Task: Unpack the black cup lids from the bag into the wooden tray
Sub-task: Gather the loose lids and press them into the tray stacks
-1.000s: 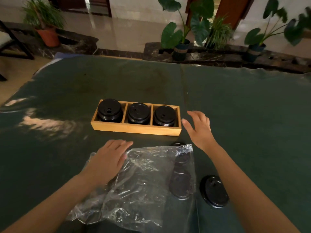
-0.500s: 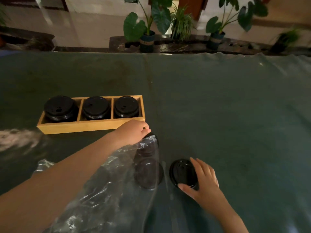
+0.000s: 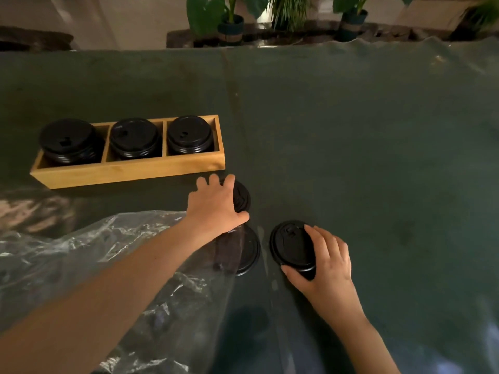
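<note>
Mostly done, by the look of it: a wooden tray (image 3: pixel 129 171) with three compartments sits on a dark green table cover (image 3: pixel 364 147), and each compartment holds a stack of black cup lids, a left stack (image 3: pixel 68 140), a middle stack (image 3: pixel 134 136) and a right stack (image 3: pixel 189 133), all rising above the tray walls.

In front of the tray lies a crumpled clear plastic bag (image 3: pixel 81 255), flattened, with the person's left forearm across it. Just in front of the tray's right end, the left hand (image 3: pixel 216 205) is spread over a loose lid (image 3: pixel 241 197), fingers curled at its far rim and thumb at its near edge; whether it grips firmly or only rests there cannot be told. Nearer the person than that, another lid (image 3: pixel 247 249) lies at the bag's mouth, partly under the plastic.

Farther right of the tray's right end, the right hand (image 3: pixel 326 263) pinches a third lid (image 3: pixel 291 245), thumb on the near rim and fingers over the right side.

Three lids appear left to move into the tray. Whether more hide in the bag's folds is unclear.
</note>
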`<state>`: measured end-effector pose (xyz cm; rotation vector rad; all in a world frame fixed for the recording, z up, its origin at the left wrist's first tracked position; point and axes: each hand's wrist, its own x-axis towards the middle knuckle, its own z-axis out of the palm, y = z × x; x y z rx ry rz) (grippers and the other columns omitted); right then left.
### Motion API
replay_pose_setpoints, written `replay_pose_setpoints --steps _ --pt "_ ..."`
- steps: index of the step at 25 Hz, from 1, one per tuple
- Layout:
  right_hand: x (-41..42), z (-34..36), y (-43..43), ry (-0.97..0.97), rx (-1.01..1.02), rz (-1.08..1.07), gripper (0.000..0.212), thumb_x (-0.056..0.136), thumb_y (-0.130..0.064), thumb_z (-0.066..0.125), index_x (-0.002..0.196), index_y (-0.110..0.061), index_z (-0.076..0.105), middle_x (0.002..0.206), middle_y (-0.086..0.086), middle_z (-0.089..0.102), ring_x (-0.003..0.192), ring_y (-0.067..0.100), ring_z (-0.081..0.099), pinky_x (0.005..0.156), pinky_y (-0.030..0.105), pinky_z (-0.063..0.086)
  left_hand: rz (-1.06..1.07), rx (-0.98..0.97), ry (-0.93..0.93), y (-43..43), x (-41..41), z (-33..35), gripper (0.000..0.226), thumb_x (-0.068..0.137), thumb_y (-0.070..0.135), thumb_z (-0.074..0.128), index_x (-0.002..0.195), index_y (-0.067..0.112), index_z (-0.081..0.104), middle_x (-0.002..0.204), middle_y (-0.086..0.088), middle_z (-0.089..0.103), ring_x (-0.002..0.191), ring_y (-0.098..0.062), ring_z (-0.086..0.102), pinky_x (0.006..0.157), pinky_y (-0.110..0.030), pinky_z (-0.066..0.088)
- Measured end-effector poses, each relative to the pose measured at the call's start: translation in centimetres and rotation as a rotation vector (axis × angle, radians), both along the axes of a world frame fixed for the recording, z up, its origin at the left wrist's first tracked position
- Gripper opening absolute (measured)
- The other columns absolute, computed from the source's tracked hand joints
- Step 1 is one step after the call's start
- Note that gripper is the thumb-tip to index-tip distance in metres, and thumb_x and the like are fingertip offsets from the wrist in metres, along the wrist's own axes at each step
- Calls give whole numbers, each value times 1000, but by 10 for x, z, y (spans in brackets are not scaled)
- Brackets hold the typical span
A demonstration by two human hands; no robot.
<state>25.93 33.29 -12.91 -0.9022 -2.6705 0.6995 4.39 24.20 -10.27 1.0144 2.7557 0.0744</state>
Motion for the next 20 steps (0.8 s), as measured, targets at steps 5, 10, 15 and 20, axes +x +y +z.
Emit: replay_pose_setpoints --steps 5,10,15,20 --pt "-3 6 -3 129 -82 -41 74 69 -37 74 133 -17 43 132 1 45 120 18 36 104 40 40 11 319 -71 -35 14 17 81 69 55 61 137 25 29 128 -4 43 115 -29 34 79 -39 41" --pt "-14 14 -6 190 -121 -27 77 70 -42 71 136 -20 38 136 -3 39 124 13 32 99 24 34 -103 329 -19 -67 52 29 88 63 73 46 137 35 20 126 9 47 111 -18 41 72 -34 47" --pt "-33 28 -22 253 -144 64 77 71 -47 65 137 -23 36 137 -6 37 124 10 31 98 20 33 -170 226 -5 -78 76 13 92 63 78 40 141 37 13 130 18 48 94 -12 42 48 -18 29" --pt "-45 33 -37 172 -224 281 77 73 -48 63 139 -37 27 139 -19 27 129 1 23 96 17 34 -136 245 -42 -85 73 -3 100 58 82 47 140 30 22 136 15 45 94 -10 43 46 -13 31"
